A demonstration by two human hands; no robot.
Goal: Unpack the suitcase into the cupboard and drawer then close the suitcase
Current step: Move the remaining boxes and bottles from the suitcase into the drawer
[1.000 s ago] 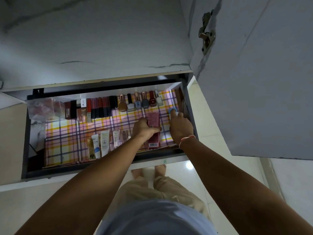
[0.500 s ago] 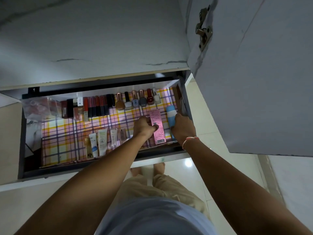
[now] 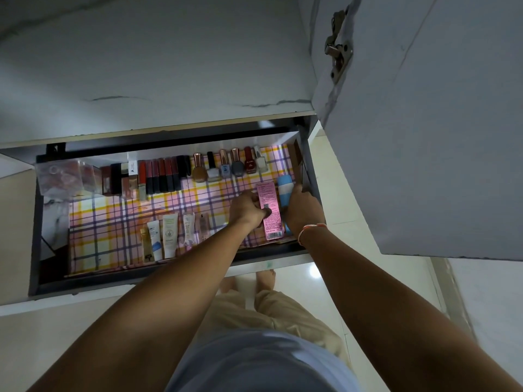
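Nearest to us we see our own pale blue shirt [image 3: 254,363] and beige trousers [image 3: 271,309], and our bare feet [image 3: 266,278] on the glossy white floor tiles [image 3: 339,278]. Both our bare forearms go forward into the open dark-framed drawer [image 3: 175,281], which is lined with a checked paper of pink, yellow and purple lines [image 3: 113,222].

Near the right end of the drawer, our left hand [image 3: 247,207] has its fingers curled on the left side of a flat pink cardboard box with a barcode [image 3: 270,210]; the box lies lengthwise on the lining, with its barcode end toward the front edge. Just beside it, on its right, lies a blue and white plastic bottle [image 3: 285,190]. Our right hand [image 3: 304,206], with a thin orange thread bracelet [image 3: 311,229] at the wrist, is curled round the bottle and holds it against the box, close to the right wall of the drawer.

Along the front edge, left of our left arm, a row of small cosmetic tubes [image 3: 169,236] lies side by side. Along the back edge we see a clear plastic bag [image 3: 65,176] in the left corner, then dark red lipsticks [image 3: 161,175], then nail polish bottles [image 3: 226,166] toward the right corner.

Above the drawer is the grey marbled cupboard front [image 3: 155,58], and at the right an open grey cupboard door [image 3: 438,123] with a metal hinge [image 3: 338,55].
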